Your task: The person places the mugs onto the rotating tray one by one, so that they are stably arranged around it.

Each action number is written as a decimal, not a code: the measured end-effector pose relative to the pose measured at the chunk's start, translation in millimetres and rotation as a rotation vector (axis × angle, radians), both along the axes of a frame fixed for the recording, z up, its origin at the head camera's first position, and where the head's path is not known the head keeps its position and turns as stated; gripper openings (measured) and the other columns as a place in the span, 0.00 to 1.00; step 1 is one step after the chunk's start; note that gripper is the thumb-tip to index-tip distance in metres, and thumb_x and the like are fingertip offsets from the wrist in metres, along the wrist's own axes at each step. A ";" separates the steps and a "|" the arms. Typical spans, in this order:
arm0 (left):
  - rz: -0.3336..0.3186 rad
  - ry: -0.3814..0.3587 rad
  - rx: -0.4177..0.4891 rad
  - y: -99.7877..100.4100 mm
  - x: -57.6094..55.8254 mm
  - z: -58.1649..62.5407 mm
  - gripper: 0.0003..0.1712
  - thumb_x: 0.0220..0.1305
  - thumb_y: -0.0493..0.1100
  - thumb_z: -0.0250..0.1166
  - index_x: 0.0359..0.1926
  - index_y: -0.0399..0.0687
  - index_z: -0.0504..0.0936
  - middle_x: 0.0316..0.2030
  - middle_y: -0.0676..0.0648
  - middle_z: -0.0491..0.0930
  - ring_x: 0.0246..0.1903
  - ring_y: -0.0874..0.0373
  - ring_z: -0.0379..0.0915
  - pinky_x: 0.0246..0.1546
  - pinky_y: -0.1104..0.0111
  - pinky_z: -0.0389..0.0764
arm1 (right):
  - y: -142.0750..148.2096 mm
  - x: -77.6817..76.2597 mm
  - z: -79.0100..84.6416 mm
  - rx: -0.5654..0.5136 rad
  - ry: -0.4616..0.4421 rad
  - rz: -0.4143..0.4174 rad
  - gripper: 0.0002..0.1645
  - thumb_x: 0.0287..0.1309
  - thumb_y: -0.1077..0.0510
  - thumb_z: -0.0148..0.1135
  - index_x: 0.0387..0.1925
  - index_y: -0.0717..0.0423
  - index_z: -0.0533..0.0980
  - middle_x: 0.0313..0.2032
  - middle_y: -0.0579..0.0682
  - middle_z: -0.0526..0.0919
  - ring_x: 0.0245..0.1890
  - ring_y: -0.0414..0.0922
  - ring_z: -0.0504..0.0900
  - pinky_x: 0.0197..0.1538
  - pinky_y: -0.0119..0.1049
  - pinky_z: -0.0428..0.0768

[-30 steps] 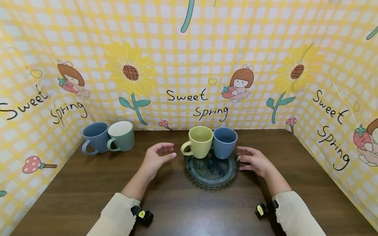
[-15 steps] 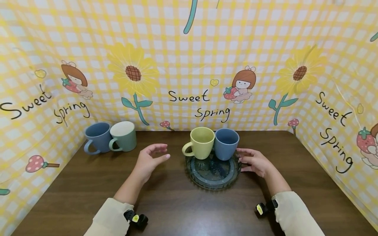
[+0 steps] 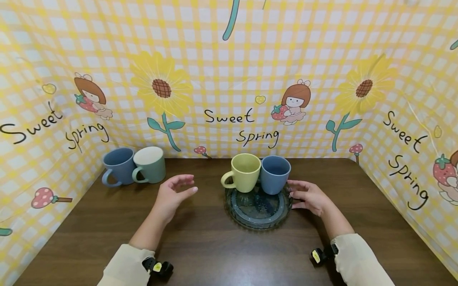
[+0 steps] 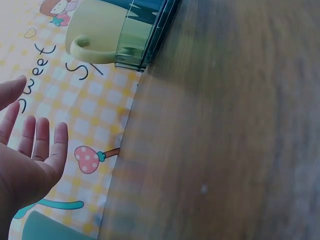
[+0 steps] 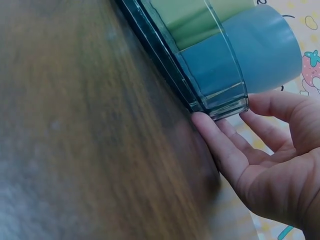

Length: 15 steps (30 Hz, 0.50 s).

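Note:
A round, dark see-through tray [image 3: 258,221] with a fluted rim sits on the table. Standing at its back are a yellow mug [image 3: 245,175], handle to the left, and a blue mug [image 3: 275,176], whose handle is out of sight. My right hand [image 3: 310,199] touches the tray's right side with its fingertips; in the right wrist view these fingers [image 5: 225,150] meet the rim and base edge. To the tray's left, my left hand [image 3: 174,197] hovers with fingers relaxed and apart, holding nothing. A green mug [image 3: 152,169] with a white inside lies beyond it, to its left.
Beside the green mug stands another blue mug [image 3: 117,169], by the left wall of cloth. Yellow checked cloth [image 3: 229,79] encloses the back and both sides of the brown wooden table [image 3: 229,254].
My left hand has moved left, away from the tray and nearer the green mug. My right hand stays at the tray's right side. The view has shifted slightly.

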<state>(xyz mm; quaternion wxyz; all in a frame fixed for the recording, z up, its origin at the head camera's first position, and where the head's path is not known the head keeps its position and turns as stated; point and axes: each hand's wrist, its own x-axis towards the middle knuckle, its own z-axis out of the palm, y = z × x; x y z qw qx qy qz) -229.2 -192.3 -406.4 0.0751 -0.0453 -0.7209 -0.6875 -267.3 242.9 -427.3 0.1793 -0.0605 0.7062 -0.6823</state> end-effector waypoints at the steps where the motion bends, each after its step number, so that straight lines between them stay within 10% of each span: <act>1: 0.002 0.002 0.002 -1.1 0.6 0.2 0.23 0.56 0.35 0.73 0.52 0.34 0.78 0.43 0.55 0.82 0.51 0.54 0.75 0.63 0.58 0.69 | -0.1 0.5 0.0 -0.002 0.002 0.002 0.35 0.65 0.68 0.54 0.70 0.70 0.55 0.65 0.73 0.60 0.49 0.49 0.73 0.43 0.46 0.85; 15: 0.055 0.008 0.034 -21.0 6.7 0.9 0.17 0.56 0.35 0.73 0.48 0.46 0.82 0.42 0.57 0.82 0.48 0.57 0.75 0.47 0.76 0.79 | 1.1 8.4 -3.2 -0.066 -0.013 -0.018 0.37 0.64 0.70 0.54 0.71 0.70 0.54 0.66 0.72 0.59 0.53 0.52 0.74 0.46 0.50 0.84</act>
